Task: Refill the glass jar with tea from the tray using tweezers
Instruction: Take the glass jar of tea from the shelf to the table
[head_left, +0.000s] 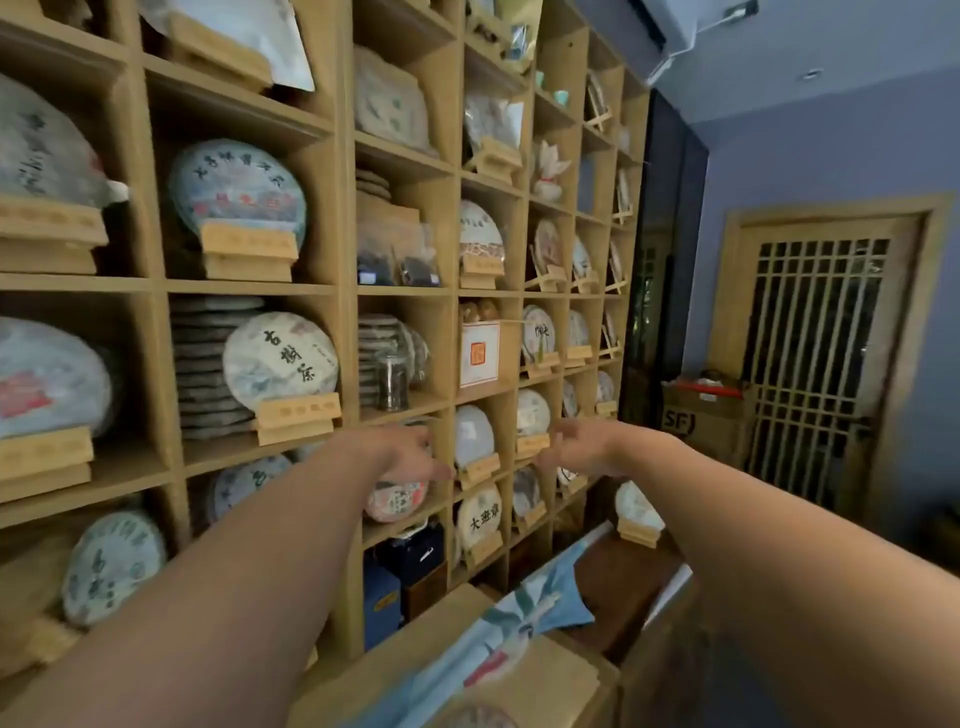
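The glass jar (392, 382) stands upright on the shelf (405, 406); below it, the left hand (410, 451) and right hand (579, 448) reach, fingers loosely spread, empty.

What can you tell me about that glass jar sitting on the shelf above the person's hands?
The glass jar is a clear, upright cylinder with a lid on top, though blur hides what kind. Dark loose tea shows through the glass, seemingly most of the way up. It stands at the front of a wooden shelf compartment, before a stack of paper-wrapped tea cakes. Nothing grips it: the left hand reaches out just below, not touching.
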